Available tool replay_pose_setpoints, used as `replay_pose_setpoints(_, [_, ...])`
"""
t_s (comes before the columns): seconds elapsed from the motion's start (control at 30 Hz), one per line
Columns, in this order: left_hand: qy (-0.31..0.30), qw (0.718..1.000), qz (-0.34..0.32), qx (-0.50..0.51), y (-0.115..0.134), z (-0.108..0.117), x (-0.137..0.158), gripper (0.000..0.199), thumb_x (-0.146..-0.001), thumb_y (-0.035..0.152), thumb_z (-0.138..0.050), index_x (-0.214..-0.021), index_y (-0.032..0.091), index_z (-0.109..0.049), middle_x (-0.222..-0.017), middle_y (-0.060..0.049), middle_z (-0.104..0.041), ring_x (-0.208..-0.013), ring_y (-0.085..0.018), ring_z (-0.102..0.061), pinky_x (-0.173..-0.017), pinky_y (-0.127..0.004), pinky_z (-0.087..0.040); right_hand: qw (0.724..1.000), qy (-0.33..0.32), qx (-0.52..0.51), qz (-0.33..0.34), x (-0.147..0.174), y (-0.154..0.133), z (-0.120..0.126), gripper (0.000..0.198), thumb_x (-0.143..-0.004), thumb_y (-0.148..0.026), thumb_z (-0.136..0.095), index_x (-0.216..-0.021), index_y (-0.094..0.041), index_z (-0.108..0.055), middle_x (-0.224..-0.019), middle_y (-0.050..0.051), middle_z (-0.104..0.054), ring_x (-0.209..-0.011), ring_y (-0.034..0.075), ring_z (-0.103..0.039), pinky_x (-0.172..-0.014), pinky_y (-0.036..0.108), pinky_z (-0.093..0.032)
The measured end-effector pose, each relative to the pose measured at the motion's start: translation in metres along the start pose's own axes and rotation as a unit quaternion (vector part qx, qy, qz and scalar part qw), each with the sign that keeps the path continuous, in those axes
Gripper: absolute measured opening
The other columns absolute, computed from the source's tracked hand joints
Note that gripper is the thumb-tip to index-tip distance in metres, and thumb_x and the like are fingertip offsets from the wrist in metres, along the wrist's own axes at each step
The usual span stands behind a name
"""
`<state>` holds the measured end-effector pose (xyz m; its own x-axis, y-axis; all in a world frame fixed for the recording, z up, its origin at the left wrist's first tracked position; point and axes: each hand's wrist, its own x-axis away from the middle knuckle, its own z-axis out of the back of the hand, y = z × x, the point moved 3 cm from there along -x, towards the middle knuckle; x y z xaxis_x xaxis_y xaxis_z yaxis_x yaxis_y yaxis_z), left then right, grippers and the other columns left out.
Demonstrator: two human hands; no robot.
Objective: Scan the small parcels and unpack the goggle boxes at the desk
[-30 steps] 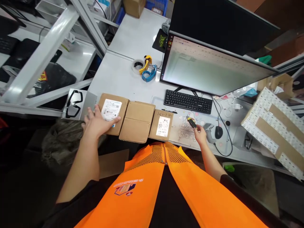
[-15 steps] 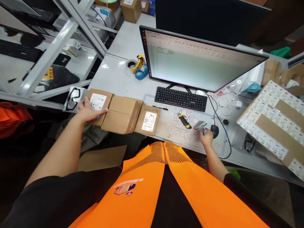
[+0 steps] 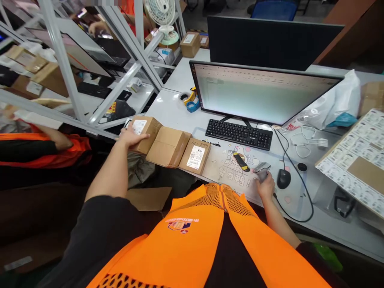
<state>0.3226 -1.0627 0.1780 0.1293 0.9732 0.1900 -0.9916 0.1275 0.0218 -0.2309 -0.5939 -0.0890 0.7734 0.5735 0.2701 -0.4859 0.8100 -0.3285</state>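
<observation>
My left hand grips the left edge of a labelled cardboard box, its thumb stretched across the front. Two more cardboard boxes stand right beside it: a plain one in the middle and one with a white label and handwriting on the right. At the right, a grey handheld barcode scanner is in my right hand, fingers wrapped round its handle. The scanner's head points left, just above the desk mat.
A monitor, keyboard, mouse and black-yellow cutter are on the desk. Tape rolls lie left of the monitor. A label-covered cardboard sheet sits at right. Metal framing and another person's arm are at left.
My right hand has raised the scanner off the desk, away from the mouse. My left hand stays at the left box. The view has tilted up and turned left.
</observation>
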Motion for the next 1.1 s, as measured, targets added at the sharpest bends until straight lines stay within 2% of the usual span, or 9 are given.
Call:
replay_pose_setpoints(0.1, [0.037, 0.997, 0.073, -0.007, 0.01, 0.047, 0.037, 0.117, -0.089, 0.074, -0.078, -0.174, 0.005, -0.038, -0.179, -0.034, -0.035, -0.157, -0.057, -0.045, -0.121, -0.088, -0.03, 1.0, -0.005, 0.01, -0.006, -0.001, -0.002, 0.0, 0.081, -0.094, -0.033, -0.058, -0.166, 0.0, -0.039, -0.147, 0.034, -0.064, -0.137, 0.046, -0.06, -0.118, 0.055, -0.047])
replay_pose_setpoints(0.27, [0.139, 0.98, -0.144, 0.016, 0.101, 0.08, 0.13, 0.129, -0.074, 0.081, -0.083, -0.18, 0.025, -0.033, -0.188, -0.019, -0.018, -0.17, -0.054, -0.024, -0.131, -0.082, -0.022, 0.999, -0.035, 0.025, -0.018, -0.004, -0.014, 0.011, 0.081, -0.093, -0.029, -0.057, -0.166, 0.001, -0.04, -0.149, 0.032, -0.064, -0.141, 0.044, -0.059, -0.12, 0.051, -0.046])
replay_pose_setpoints(0.33, [0.073, 0.966, -0.239, 0.06, 0.157, 0.05, 0.162, 0.135, -0.072, 0.075, -0.09, -0.182, 0.034, -0.025, -0.19, -0.013, -0.013, -0.171, -0.053, -0.022, -0.133, -0.078, -0.024, 0.998, -0.048, 0.019, -0.031, -0.005, -0.02, 0.018, 0.084, -0.092, -0.03, -0.059, -0.168, 0.002, -0.039, -0.152, 0.032, -0.063, -0.142, 0.044, -0.06, -0.12, 0.05, -0.047])
replay_pose_setpoints(0.43, [-0.074, 0.927, -0.354, 0.102, 0.241, -0.034, 0.194, 0.132, -0.074, 0.069, -0.093, -0.183, 0.033, -0.026, -0.19, -0.016, -0.016, -0.17, -0.055, -0.024, -0.132, -0.078, -0.027, 0.997, -0.062, -0.002, -0.053, -0.006, -0.026, 0.035, 0.083, -0.091, -0.033, -0.062, -0.166, 0.0, -0.045, -0.154, 0.032, -0.063, -0.141, 0.042, -0.063, -0.116, 0.047, -0.051])
replay_pose_setpoints(0.57, [-0.242, 0.875, -0.413, 0.075, 0.305, -0.15, 0.213, 0.128, -0.078, 0.061, -0.095, -0.182, 0.021, -0.033, -0.19, -0.023, -0.016, -0.17, -0.062, -0.017, -0.134, -0.08, -0.019, 0.995, -0.052, -0.038, -0.081, -0.01, -0.031, 0.077, 0.058, -0.092, -0.038, -0.06, -0.142, -0.008, -0.069, -0.126, 0.024, -0.078, -0.117, 0.037, -0.074, -0.101, 0.042, -0.057])
replay_pose_setpoints(0.73, [-0.263, 0.853, -0.445, 0.075, 0.303, -0.213, 0.216, 0.125, -0.078, 0.054, -0.1, -0.18, 0.018, -0.038, -0.188, -0.025, -0.021, -0.172, -0.059, -0.014, -0.138, -0.075, -0.016, 0.984, -0.147, -0.104, -0.021, -0.006, -0.059, 0.156, 0.049, -0.093, -0.057, -0.064, -0.11, -0.014, -0.077, -0.082, 0.009, -0.076, -0.075, 0.028, -0.07, -0.072, 0.036, -0.055])
replay_pose_setpoints(0.87, [-0.201, 0.867, -0.418, 0.182, 0.264, -0.214, 0.2, 0.124, -0.085, 0.062, -0.093, -0.182, 0.019, -0.031, -0.188, -0.023, -0.023, -0.175, -0.046, -0.02, -0.143, -0.066, -0.019, 0.935, -0.285, -0.09, 0.192, 0.022, -0.121, 0.201, 0.042, -0.091, -0.049, -0.072, -0.115, -0.017, -0.08, -0.101, 0.009, -0.083, -0.094, 0.029, -0.076, -0.083, 0.033, -0.057])
replay_pose_setpoints(1.0, [-0.176, 0.877, -0.37, 0.251, 0.22, -0.209, 0.196, 0.1, -0.097, 0.043, -0.082, -0.181, 0.022, -0.031, -0.187, -0.019, -0.03, -0.175, -0.036, -0.025, -0.143, -0.058, -0.026, 0.87, -0.377, 0.058, 0.311, 0.06, -0.181, 0.191, 0.036, -0.095, -0.04, -0.073, -0.123, -0.018, -0.078, -0.118, 0.013, -0.084, -0.103, 0.031, -0.078, -0.086, 0.032, -0.055])
replay_pose_setpoints(1.1, [-0.203, 0.881, -0.36, 0.232, 0.206, -0.21, 0.204, 0.108, -0.092, 0.042, -0.088, -0.181, 0.021, -0.03, -0.188, -0.02, -0.027, -0.176, -0.037, -0.023, -0.144, -0.058, -0.023, 0.836, -0.398, 0.169, 0.339, 0.08, -0.209, 0.162, 0.035, -0.098, -0.042, -0.072, -0.122, -0.016, -0.077, -0.117, 0.018, -0.083, -0.101, 0.032, -0.079, -0.081, 0.033, -0.053])
